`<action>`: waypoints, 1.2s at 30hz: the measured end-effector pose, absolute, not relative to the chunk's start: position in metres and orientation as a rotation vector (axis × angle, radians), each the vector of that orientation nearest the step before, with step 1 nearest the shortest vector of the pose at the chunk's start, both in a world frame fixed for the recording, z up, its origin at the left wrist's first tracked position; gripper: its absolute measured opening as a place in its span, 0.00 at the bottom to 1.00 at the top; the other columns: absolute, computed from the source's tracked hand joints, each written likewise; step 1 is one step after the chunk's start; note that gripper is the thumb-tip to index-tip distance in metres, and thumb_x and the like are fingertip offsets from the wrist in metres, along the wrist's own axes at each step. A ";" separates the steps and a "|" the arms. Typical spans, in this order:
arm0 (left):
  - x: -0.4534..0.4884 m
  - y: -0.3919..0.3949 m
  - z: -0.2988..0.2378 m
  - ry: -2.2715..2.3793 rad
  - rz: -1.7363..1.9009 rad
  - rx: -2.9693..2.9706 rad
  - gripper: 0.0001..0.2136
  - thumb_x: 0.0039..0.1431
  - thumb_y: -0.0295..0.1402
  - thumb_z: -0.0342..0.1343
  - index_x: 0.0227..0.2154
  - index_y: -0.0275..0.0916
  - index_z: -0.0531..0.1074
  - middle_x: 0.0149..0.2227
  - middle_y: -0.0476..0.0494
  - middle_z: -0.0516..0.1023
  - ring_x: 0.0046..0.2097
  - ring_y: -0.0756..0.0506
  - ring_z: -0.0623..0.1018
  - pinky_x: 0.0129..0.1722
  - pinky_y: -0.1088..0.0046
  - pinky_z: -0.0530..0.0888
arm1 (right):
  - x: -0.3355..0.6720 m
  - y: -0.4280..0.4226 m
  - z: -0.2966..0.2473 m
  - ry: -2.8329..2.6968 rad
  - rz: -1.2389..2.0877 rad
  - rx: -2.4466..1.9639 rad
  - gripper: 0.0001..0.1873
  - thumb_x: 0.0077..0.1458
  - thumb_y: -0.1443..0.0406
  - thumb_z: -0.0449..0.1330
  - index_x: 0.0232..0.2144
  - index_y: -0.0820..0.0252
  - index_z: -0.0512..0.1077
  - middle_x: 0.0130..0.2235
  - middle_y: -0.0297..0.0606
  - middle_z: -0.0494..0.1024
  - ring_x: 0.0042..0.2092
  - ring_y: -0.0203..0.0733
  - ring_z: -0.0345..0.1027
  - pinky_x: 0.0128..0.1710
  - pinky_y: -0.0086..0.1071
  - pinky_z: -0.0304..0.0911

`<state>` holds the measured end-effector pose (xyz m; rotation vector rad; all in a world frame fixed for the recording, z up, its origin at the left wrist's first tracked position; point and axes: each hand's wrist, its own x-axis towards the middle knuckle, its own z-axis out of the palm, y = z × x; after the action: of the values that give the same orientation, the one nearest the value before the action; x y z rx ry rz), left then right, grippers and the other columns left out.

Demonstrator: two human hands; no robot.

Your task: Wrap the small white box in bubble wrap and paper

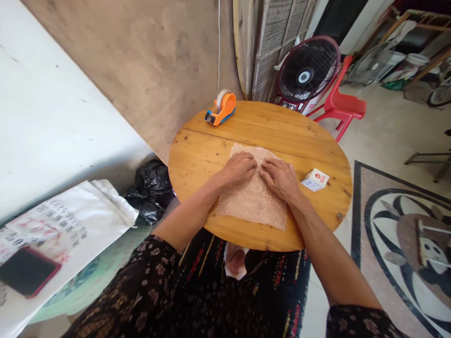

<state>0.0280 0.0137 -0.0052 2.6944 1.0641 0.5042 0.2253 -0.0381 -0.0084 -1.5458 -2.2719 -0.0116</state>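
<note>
A sheet of clear bubble wrap [252, 204] lies spread on the round wooden table [292, 129] in front of me. Both hands rest palm-down on its upper half, fingertips facing each other with a narrow gap between them. My left hand [240, 168] touches the wrap with bent fingers lying side by side; its thumb is hidden. My right hand [280, 177] is opposite, its thumb apart from its fingers. Neither hand visibly lifts the wrap. To the right sits a small white box [315, 180] with red and blue print, apart from my right hand.
An orange tape dispenser [223, 109] stands at the table's far left edge. Behind the table are a fan [306, 70] and a red chair [343, 105]. On my left are a black plastic bag [151, 190], a white printed sack [84, 211] and a phone [28, 271].
</note>
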 end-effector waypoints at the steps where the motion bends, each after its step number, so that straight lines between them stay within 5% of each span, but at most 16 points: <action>1: 0.028 0.014 -0.006 1.064 0.517 2.691 0.12 0.60 0.30 0.52 0.39 0.37 0.80 0.46 0.39 0.80 0.50 0.40 0.76 0.54 0.62 0.71 | 0.226 -0.038 -0.007 -2.266 0.018 -1.503 0.15 0.64 0.60 0.53 0.42 0.59 0.78 0.53 0.46 0.79 0.54 0.52 0.70 0.53 0.45 0.59; 4: 0.027 0.015 -0.007 1.059 0.535 2.693 0.12 0.60 0.29 0.51 0.39 0.38 0.80 0.46 0.39 0.80 0.50 0.40 0.76 0.53 0.62 0.71 | 0.225 -0.040 -0.002 -2.262 0.126 -1.353 0.17 0.64 0.60 0.53 0.28 0.58 0.76 0.39 0.43 0.82 0.43 0.46 0.74 0.48 0.40 0.63; 8: 0.027 0.014 -0.005 1.058 0.492 2.699 0.12 0.60 0.29 0.51 0.40 0.38 0.79 0.47 0.39 0.79 0.51 0.40 0.75 0.53 0.62 0.71 | 0.220 -0.043 -0.002 -2.225 0.197 -1.261 0.17 0.62 0.59 0.53 0.23 0.56 0.72 0.30 0.40 0.80 0.35 0.44 0.73 0.40 0.37 0.66; 15: 0.028 0.013 -0.006 1.061 0.484 2.717 0.12 0.61 0.30 0.50 0.38 0.37 0.79 0.46 0.37 0.79 0.51 0.39 0.75 0.53 0.60 0.70 | 0.223 -0.036 -0.014 -2.059 0.070 -1.375 0.11 0.60 0.63 0.54 0.35 0.59 0.77 0.49 0.46 0.80 0.52 0.50 0.72 0.54 0.42 0.66; 21: 0.031 0.011 -0.008 1.027 0.547 2.729 0.12 0.60 0.31 0.53 0.41 0.37 0.79 0.52 0.36 0.77 0.55 0.38 0.74 0.57 0.59 0.69 | 0.224 -0.034 -0.015 -2.196 0.003 -1.549 0.20 0.61 0.61 0.55 0.52 0.64 0.74 0.59 0.52 0.72 0.59 0.57 0.65 0.60 0.51 0.59; 28: 0.033 0.013 -0.010 0.940 0.485 2.736 0.14 0.60 0.34 0.55 0.46 0.39 0.78 0.51 0.39 0.78 0.55 0.39 0.74 0.58 0.59 0.68 | 0.223 -0.034 -0.013 -2.274 0.011 -1.609 0.21 0.64 0.59 0.52 0.53 0.61 0.74 0.59 0.48 0.73 0.59 0.57 0.64 0.55 0.51 0.59; 36: 0.014 0.022 -0.002 1.376 0.511 2.609 0.10 0.59 0.30 0.53 0.34 0.37 0.79 0.42 0.37 0.81 0.46 0.40 0.78 0.48 0.64 0.73 | 0.226 -0.034 -0.013 -2.291 0.024 -1.596 0.21 0.64 0.59 0.53 0.54 0.61 0.74 0.60 0.48 0.73 0.60 0.57 0.63 0.56 0.51 0.58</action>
<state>0.0138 0.0218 -0.0023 2.6088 1.3756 0.5105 0.2259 -0.0339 -0.0131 -1.5959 -2.2911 0.0244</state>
